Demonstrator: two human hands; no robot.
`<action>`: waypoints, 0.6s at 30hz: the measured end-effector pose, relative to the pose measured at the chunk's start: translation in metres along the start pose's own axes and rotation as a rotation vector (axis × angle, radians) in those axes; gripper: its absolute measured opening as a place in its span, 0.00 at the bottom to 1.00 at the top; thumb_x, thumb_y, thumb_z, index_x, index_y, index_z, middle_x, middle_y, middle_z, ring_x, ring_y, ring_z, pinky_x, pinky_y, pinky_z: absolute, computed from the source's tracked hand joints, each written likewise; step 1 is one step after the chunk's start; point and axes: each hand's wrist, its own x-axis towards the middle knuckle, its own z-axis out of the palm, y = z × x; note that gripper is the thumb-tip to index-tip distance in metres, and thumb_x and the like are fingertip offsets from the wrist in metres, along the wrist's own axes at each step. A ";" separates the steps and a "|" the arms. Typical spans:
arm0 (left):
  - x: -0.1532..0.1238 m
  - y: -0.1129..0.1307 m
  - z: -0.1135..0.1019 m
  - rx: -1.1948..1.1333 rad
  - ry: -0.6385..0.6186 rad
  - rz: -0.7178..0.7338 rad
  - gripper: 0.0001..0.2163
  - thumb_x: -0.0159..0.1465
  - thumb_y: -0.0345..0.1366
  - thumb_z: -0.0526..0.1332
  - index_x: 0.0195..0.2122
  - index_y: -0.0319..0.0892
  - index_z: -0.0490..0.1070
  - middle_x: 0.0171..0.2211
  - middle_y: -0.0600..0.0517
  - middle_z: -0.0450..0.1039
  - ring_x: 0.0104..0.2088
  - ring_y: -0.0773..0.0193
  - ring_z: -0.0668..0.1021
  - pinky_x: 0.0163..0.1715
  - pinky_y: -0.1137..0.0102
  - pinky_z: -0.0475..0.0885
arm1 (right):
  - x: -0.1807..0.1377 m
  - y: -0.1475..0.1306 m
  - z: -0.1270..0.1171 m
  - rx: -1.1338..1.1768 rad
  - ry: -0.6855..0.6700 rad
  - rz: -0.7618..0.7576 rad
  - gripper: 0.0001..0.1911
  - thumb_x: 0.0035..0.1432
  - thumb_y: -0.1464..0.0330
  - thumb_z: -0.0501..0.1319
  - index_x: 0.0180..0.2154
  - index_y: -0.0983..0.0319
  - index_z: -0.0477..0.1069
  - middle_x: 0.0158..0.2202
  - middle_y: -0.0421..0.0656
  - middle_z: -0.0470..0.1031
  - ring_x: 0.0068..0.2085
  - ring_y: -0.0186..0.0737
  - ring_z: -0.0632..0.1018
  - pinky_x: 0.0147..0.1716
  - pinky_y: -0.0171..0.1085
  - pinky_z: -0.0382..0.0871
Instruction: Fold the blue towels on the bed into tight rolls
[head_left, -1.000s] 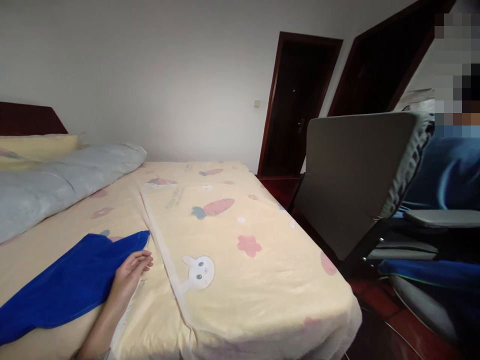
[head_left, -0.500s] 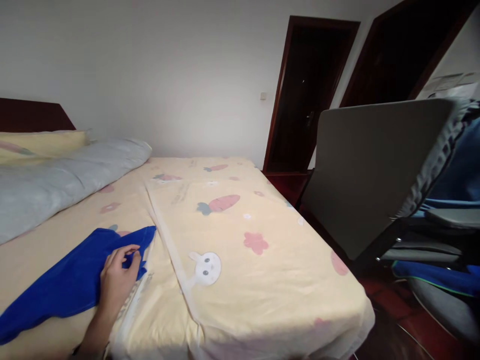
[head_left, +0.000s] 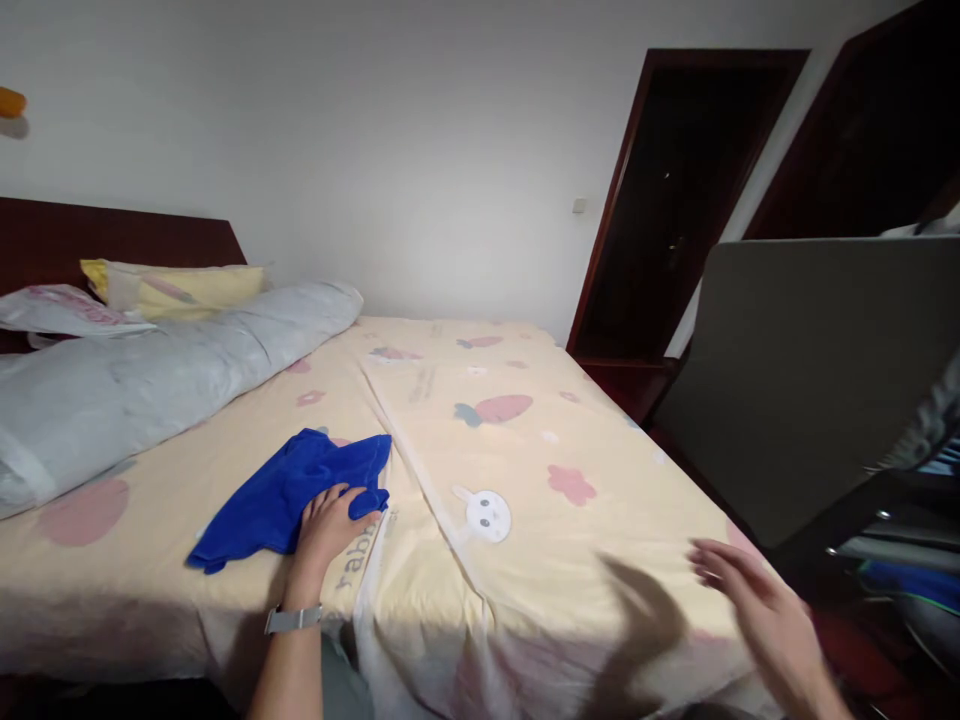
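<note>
A blue cloth (head_left: 281, 495), rumpled and uneven in outline, lies on the bed's yellow printed sheet (head_left: 480, 580). Over its near right part rests my left hand (head_left: 330, 525), palm down, the thumb apart from the fingers and touching the fabric. A pale band circles that wrist. To the right, above the bed's near right edge, my right hand (head_left: 757, 600) hangs with fingers stretched out and nothing in it. It is slightly blurred, and a shadow falls on the sheet beside it.
A long grey covered roll (head_left: 187, 370) crosses the bed before a yellow pillow (head_left: 195, 292) and a white plastic bag (head_left: 71, 308). The dark headboard (head_left: 127, 235) stands at left. A large grey panel (head_left: 825, 370) rises off the bed's right side, near a dark door (head_left: 697, 200).
My right hand has come into view at the right. The view has swung left, showing more of the pillow and roll. My left fingers, curled before, now lie flatter on the blue cloth.
</note>
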 end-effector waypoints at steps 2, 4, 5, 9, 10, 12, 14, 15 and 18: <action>0.000 0.002 -0.004 -0.034 0.025 0.040 0.18 0.62 0.47 0.64 0.51 0.48 0.79 0.55 0.46 0.77 0.56 0.49 0.75 0.58 0.59 0.64 | 0.018 -0.001 0.048 0.124 0.006 0.150 0.19 0.62 0.51 0.62 0.35 0.60 0.80 0.29 0.51 0.79 0.30 0.49 0.79 0.30 0.44 0.75; 0.001 0.001 -0.008 -0.070 0.050 0.045 0.13 0.65 0.44 0.61 0.45 0.48 0.81 0.50 0.48 0.81 0.52 0.52 0.78 0.52 0.64 0.68 | 0.033 -0.004 0.099 0.244 -0.097 0.161 0.22 0.56 0.49 0.64 0.35 0.62 0.79 0.26 0.48 0.77 0.29 0.46 0.77 0.30 0.42 0.73; 0.002 0.000 -0.009 -0.082 0.066 0.037 0.13 0.66 0.44 0.60 0.43 0.48 0.81 0.48 0.49 0.81 0.50 0.53 0.79 0.49 0.66 0.70 | 0.037 -0.005 0.122 0.282 -0.142 0.163 0.23 0.55 0.48 0.65 0.35 0.63 0.78 0.26 0.47 0.76 0.29 0.45 0.76 0.30 0.42 0.72; 0.005 -0.003 -0.016 -0.097 0.186 -0.022 0.16 0.69 0.46 0.54 0.42 0.45 0.79 0.47 0.47 0.81 0.48 0.54 0.80 0.45 0.69 0.72 | 0.036 0.004 0.173 0.326 -0.226 0.216 0.24 0.57 0.49 0.63 0.38 0.64 0.78 0.29 0.46 0.77 0.30 0.43 0.75 0.32 0.40 0.69; 0.006 -0.002 -0.019 -0.100 0.231 -0.048 0.18 0.70 0.46 0.52 0.42 0.43 0.79 0.46 0.45 0.81 0.48 0.54 0.80 0.45 0.69 0.72 | 0.033 0.007 0.177 0.324 -0.234 0.234 0.24 0.57 0.49 0.63 0.39 0.64 0.78 0.29 0.46 0.76 0.30 0.42 0.74 0.32 0.40 0.69; 0.004 0.009 -0.027 -0.129 0.355 -0.087 0.20 0.72 0.46 0.49 0.43 0.39 0.76 0.42 0.43 0.81 0.45 0.54 0.81 0.45 0.67 0.72 | 0.028 0.010 0.179 0.334 -0.231 0.273 0.24 0.57 0.49 0.64 0.39 0.64 0.79 0.28 0.45 0.76 0.30 0.42 0.74 0.32 0.40 0.67; -0.002 0.033 -0.034 -0.186 0.505 -0.069 0.19 0.73 0.45 0.48 0.41 0.38 0.75 0.36 0.44 0.80 0.38 0.55 0.81 0.41 0.66 0.72 | 0.025 0.004 0.180 0.385 -0.245 0.327 0.24 0.55 0.48 0.66 0.38 0.63 0.79 0.27 0.44 0.75 0.29 0.42 0.72 0.31 0.39 0.66; -0.007 0.050 -0.036 -0.201 0.567 -0.009 0.18 0.73 0.43 0.49 0.40 0.37 0.74 0.34 0.44 0.79 0.35 0.55 0.80 0.39 0.64 0.72 | 0.023 -0.002 0.181 0.436 -0.287 0.370 0.25 0.54 0.47 0.66 0.37 0.63 0.80 0.28 0.44 0.75 0.29 0.41 0.72 0.30 0.39 0.66; -0.039 0.117 -0.022 -0.171 0.487 0.352 0.12 0.72 0.34 0.50 0.38 0.40 0.73 0.33 0.42 0.77 0.34 0.53 0.79 0.35 0.61 0.72 | 0.015 -0.026 0.184 0.705 -0.564 0.553 0.30 0.58 0.43 0.60 0.41 0.63 0.80 0.35 0.48 0.79 0.34 0.44 0.76 0.35 0.40 0.69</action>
